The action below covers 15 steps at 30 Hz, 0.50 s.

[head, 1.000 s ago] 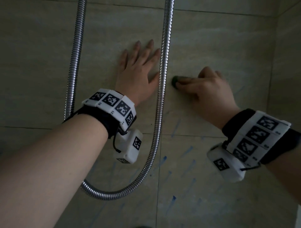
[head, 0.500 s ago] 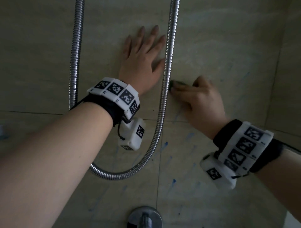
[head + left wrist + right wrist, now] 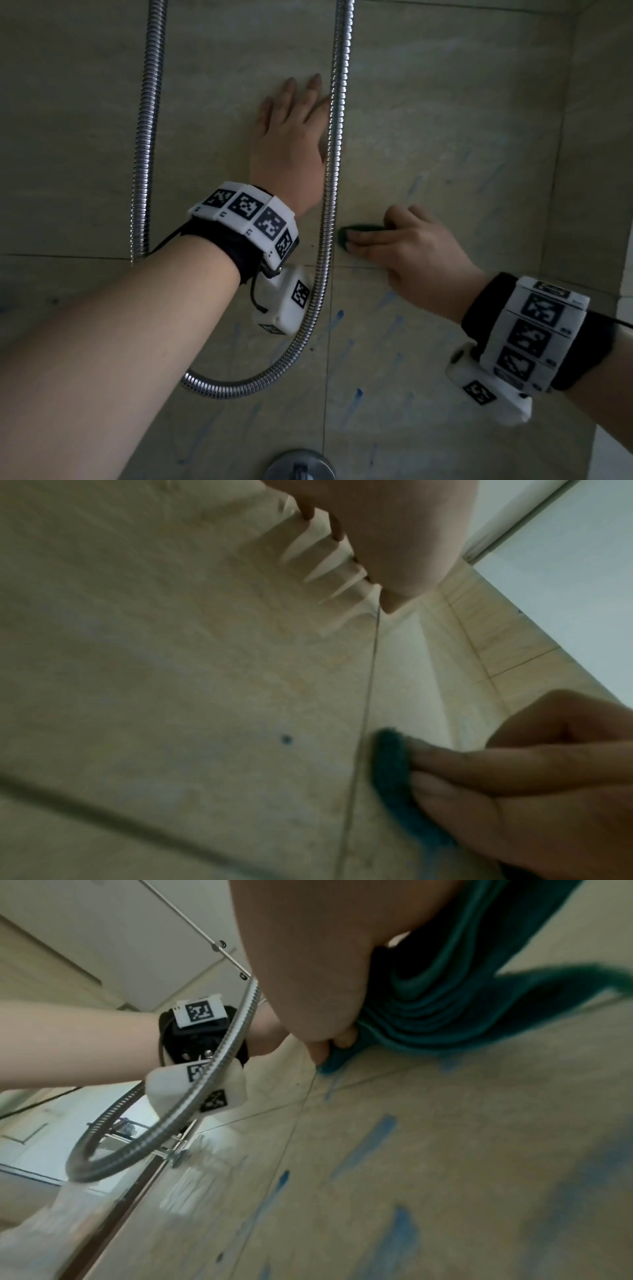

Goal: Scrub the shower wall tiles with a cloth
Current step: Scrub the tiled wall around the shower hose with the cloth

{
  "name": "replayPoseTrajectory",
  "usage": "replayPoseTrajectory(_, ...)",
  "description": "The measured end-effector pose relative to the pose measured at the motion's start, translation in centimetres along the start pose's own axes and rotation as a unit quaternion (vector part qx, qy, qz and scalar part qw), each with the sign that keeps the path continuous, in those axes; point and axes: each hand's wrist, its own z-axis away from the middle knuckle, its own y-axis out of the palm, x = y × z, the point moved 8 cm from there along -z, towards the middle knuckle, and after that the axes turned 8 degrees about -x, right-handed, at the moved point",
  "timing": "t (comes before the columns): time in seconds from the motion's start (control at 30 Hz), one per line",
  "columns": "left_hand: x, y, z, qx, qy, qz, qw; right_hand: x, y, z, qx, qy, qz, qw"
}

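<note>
Two hands, both on the wall: the lines below run from largest thing to smallest.
Wall: beige glazed shower wall tiles (image 3: 445, 113) fill the head view, with thin grout lines crossing in the middle; a second tiled wall meets them at the right edge of the frame.
Hose: a ribbed chrome metal shower hose (image 3: 327, 240) hangs in a long U, one leg in the upper left, the other running down the centre, the bend in the lower middle.
Left hand: the left hand (image 3: 291, 144) lies flat on the tile in the upper centre, fingers straight and spread, grasping nothing; it sits between the two hose legs, its thumb side right against the centre leg.
Right hand: the right hand (image 3: 407, 253) is at centre right, fingers curled round a cloth and pressing it to the wall just right of the hose.
Cloth: a dark teal folded terry cloth (image 3: 455, 996) is bunched in the right palm; its edge pokes out past the fingertips, close above the horizontal grout line.
Stains: blue streaky marks (image 3: 385, 301) dot the tiles in the lower centre and lower right, below the cloth, with fainter ones above it.
Fitting: a round chrome wall fitting (image 3: 299, 466) shows at the bottom edge, partly cut off.
Speck: a small dark blue spot (image 3: 286, 739) sits on the tile left of the cloth in the left wrist view.
</note>
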Motion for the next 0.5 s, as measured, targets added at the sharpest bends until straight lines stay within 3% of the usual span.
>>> replayPoseTrajectory(0.07,-0.9,-0.3,-0.5,-0.014,-0.016,0.024,0.999,-1.7,-0.7,-0.2,0.007,0.034,0.016,0.999)
replayPoseTrajectory(0.13,-2.2,0.1,-1.2,0.007,-0.011,0.038,0.999,-4.9,-2.9,-1.1,-0.042,0.114,0.044,0.992)
replayPoseTrajectory(0.3,-4.3,1.5,-1.7,0.036,0.025,-0.002,0.999,-13.0,-6.1,-0.4,-0.078,0.365,0.03,0.927)
replayPoseTrajectory(0.37,-4.4,1.8,-1.7,0.028,0.031,-0.004,0.999,-12.4,-5.8,-0.2,-0.108,0.344,0.017,0.933)
replayPoseTrajectory(0.5,-4.2,2.0,-1.7,0.023,0.035,0.004,0.999,-6.0,-2.9,1.0,-0.069,0.121,0.014,0.99)
